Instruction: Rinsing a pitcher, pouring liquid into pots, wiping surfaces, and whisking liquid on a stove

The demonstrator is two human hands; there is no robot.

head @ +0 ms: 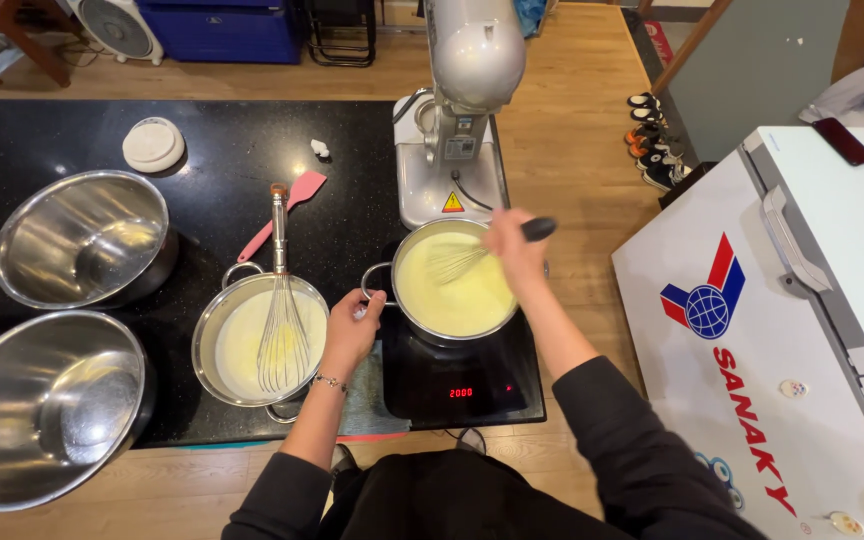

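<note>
Left hand [350,335] sits closest, fingers curled and pinching the pot [452,280] handle, wrist bent inward. Right hand [515,252] wraps tight round a whisk [462,258], forearm angled across, wires in the pale yellow cream. Pot's on the cooktop [457,385], beside a pan [260,340].

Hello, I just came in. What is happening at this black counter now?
A person stirs pale yellow cream in a steel pot on an induction cooker. The right hand holds a whisk in the cream, and the left hand grips the pot's side handle. Beside it, a second whisk rests in another pot of whitish mixture. Two empty steel bowls sit to the left, and a stand mixer stands behind.
</note>
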